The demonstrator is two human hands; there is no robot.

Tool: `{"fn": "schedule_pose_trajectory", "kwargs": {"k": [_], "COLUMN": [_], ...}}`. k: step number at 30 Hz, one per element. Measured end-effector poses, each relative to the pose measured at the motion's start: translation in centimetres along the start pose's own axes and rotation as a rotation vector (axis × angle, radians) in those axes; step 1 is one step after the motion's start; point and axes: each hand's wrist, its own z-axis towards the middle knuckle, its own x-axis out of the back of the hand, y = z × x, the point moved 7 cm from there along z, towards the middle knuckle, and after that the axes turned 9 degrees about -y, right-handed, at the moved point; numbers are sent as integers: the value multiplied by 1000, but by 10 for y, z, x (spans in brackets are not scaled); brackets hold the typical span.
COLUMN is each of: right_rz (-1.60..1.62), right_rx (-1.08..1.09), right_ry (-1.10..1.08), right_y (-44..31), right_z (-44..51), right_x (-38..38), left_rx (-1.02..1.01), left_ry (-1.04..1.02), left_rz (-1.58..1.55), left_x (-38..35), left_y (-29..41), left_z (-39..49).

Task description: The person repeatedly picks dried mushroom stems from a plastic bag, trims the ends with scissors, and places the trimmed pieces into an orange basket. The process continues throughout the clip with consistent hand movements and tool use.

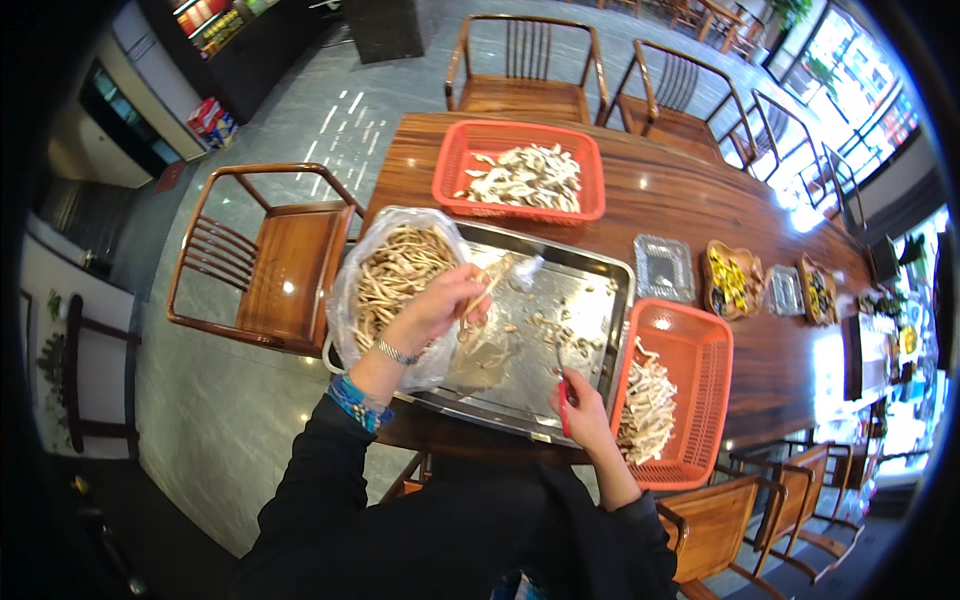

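Note:
My left hand (448,300) holds a long pale mushroom (480,298) over the left part of a shallow metal tray (517,390). Red-handled scissors (563,405) are in my right hand (583,409), near the tray's front edge; their blades point away from me over the tray. Small dark and pale scraps (574,337) lie on the tray's right half. To the left, a clear plastic bag (345,285) stands full of long thin brown mushrooms (390,277). Pale cut mushroom stems (649,409) lie in the red plastic basket (694,390) at right.
Another red basket (517,131) behind the tray holds sliced mushrooms (525,178). Clear plastic containers (663,268) and wooden dishes with yellow-wrapped pieces (731,281) stand farther right on the wooden table (660,195). Wooden chairs (289,277) surround it.

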Motion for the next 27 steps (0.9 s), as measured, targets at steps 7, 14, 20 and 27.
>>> {"fn": "schedule_pose_trajectory", "kwargs": {"k": [7,14,20,27], "right_rz": [-27,-109,-275,-532], "right_rx": [-92,-98,-150,-278], "right_ry": [-71,-71,-81,-112], "right_y": [-6,20,64,85], "right_z": [-3,-4,11,14], "right_x": [9,9,-15,-4], "left_rx": [280,404,610,446], "left_ry": [-116,-96,86,196], "left_rz": [-50,-116,126,-161], "left_x": [-66,-60,-22,-22], "left_y": [-94,-137,-180,-171], "left_z": [2,1,-1,5]}}
